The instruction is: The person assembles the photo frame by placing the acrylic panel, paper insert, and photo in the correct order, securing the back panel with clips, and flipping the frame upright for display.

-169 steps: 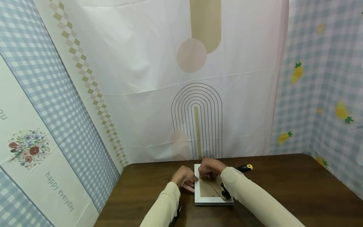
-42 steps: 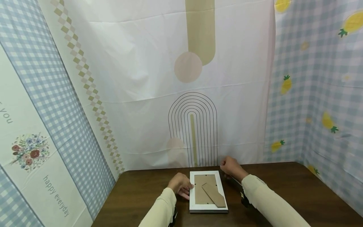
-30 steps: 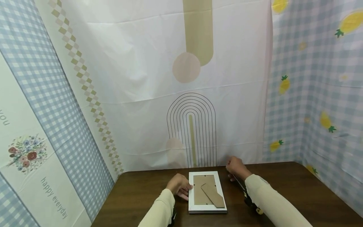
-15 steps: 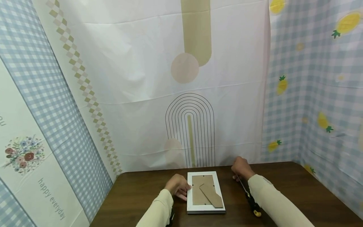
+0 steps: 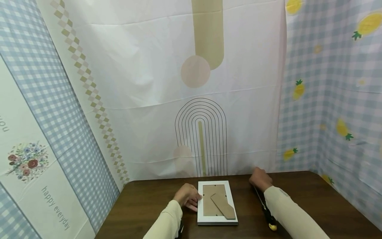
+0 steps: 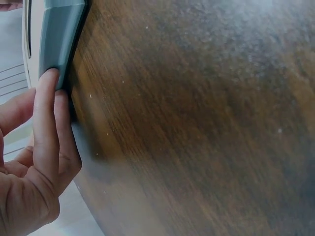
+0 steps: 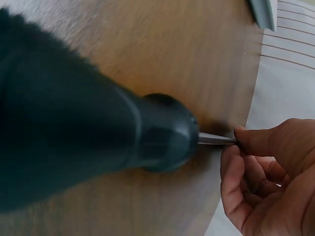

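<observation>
A white picture frame (image 5: 200, 212) lies face down on the wooden table, its brown backing board (image 5: 209, 202) up. On the board lies a slanted easel stand (image 5: 223, 205), and small dark tabs show around the board's edge. My left hand (image 5: 187, 196) holds the frame's left edge; in the left wrist view its fingertips (image 6: 47, 78) press on the frame's side. Right of the frame, my right hand (image 5: 261, 179) pinches the thin metal shaft of a screwdriver (image 7: 167, 132) between thumb and fingers. The screwdriver's black handle with a yellow end points back toward me.
The brown table (image 5: 149, 205) ends at a pale patterned curtain (image 5: 143, 132) just behind both hands. Checked blue cloth (image 5: 340, 99) hangs at the right side, and another (image 5: 68, 116) at the left.
Several seconds ago my right hand was over the frame's back. It has moved off to the right with the screwdriver and drifted further right this last second. My left hand stays at the frame.
</observation>
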A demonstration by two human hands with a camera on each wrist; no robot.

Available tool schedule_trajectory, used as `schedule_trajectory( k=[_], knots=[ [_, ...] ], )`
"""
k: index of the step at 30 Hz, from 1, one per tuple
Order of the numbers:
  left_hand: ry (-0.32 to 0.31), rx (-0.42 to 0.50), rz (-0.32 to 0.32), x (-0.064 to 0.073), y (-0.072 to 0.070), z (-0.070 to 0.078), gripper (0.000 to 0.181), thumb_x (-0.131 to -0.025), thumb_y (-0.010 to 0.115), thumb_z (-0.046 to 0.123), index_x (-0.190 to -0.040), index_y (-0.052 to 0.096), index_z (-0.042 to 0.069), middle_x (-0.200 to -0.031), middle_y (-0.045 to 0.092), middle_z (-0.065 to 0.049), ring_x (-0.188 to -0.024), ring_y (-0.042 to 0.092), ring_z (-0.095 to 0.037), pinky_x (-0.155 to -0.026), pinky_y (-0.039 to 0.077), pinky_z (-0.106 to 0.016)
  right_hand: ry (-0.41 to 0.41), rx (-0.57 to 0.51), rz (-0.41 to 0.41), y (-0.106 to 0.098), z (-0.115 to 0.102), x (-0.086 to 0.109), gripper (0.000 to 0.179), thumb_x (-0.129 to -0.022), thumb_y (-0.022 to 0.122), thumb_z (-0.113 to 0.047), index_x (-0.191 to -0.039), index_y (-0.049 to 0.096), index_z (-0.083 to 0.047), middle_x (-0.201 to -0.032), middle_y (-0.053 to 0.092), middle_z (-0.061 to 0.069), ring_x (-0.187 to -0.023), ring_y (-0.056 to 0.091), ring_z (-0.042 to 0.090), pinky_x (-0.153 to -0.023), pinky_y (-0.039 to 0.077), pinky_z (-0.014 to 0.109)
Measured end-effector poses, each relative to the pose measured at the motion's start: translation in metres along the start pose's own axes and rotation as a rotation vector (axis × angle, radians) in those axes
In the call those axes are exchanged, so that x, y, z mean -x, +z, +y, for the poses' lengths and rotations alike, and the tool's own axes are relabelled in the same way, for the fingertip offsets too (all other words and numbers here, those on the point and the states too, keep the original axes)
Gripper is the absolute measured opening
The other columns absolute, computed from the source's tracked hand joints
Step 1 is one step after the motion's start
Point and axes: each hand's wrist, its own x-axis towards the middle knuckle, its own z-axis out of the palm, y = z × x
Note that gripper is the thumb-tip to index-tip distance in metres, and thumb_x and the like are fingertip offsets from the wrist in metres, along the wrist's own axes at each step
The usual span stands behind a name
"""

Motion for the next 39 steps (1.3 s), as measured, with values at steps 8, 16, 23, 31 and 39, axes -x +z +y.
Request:
schedule_trajectory(
  k=[8,16,23,31,39],
  knots=[
    [0.016,0.013,0.006,0.001,0.001,-0.003,0.013,-0.096,0.075,-0.011,-0.1,0.068,-0.002,-0.102,0.066,-0.026,-0.085,0.069,-0.035,-0.077,0.076,-0.05,0.013,0.006,0.014,0.0,0.002,-0.003,0.005,-0.091,0.063,-0.001,-0.087,0.066,-0.003,-0.08,0.065,0.015,-0.066,0.059,0.028,-0.055,0.047,0.038],
    [0.056,0.029,0.018,0.004,0.001,-0.007,0.017,-0.098,0.077,-0.008,-0.097,0.063,0.002,-0.09,0.063,-0.013,-0.079,0.065,-0.026,-0.074,0.075,-0.047,-0.02,0.003,0.022,-0.003,0.005,-0.003,0.008,-0.095,0.073,-0.005,-0.096,0.069,0.002,-0.086,0.07,0.02,-0.071,0.067,0.033,-0.058,0.056,0.042],
    [0.111,0.051,0.026,0.011,0.0,-0.015,0.02,-0.1,0.079,-0.002,-0.113,0.064,-0.007,-0.096,0.067,-0.016,-0.082,0.069,-0.029,-0.075,0.075,-0.047,-0.023,-0.013,0.011,-0.003,0.006,-0.003,0.011,-0.096,0.076,-0.005,-0.091,0.068,0.002,-0.085,0.068,0.021,-0.071,0.064,0.033,-0.059,0.057,0.042],
    [0.09,0.01,0.052,0.028,-0.005,-0.014,0.025,-0.099,0.083,0.008,-0.104,0.06,0.001,-0.092,0.062,-0.016,-0.077,0.069,-0.028,-0.072,0.075,-0.047,-0.054,0.023,0.038,-0.005,-0.002,0.003,0.018,-0.096,0.08,-0.008,-0.099,0.069,0.007,-0.091,0.071,0.024,-0.079,0.064,0.031,-0.067,0.061,0.047],
    [0.025,-0.147,0.029,0.045,-0.005,-0.009,0.04,-0.09,0.097,0.019,-0.086,0.059,0.007,-0.086,0.063,-0.01,-0.075,0.073,-0.028,-0.064,0.073,-0.04,-0.167,0.029,0.065,0.021,-0.006,-0.039,0.05,-0.091,0.095,-0.028,-0.114,0.073,0.011,-0.102,0.078,0.027,-0.085,0.075,0.035,-0.069,0.066,0.051]
  ],
)
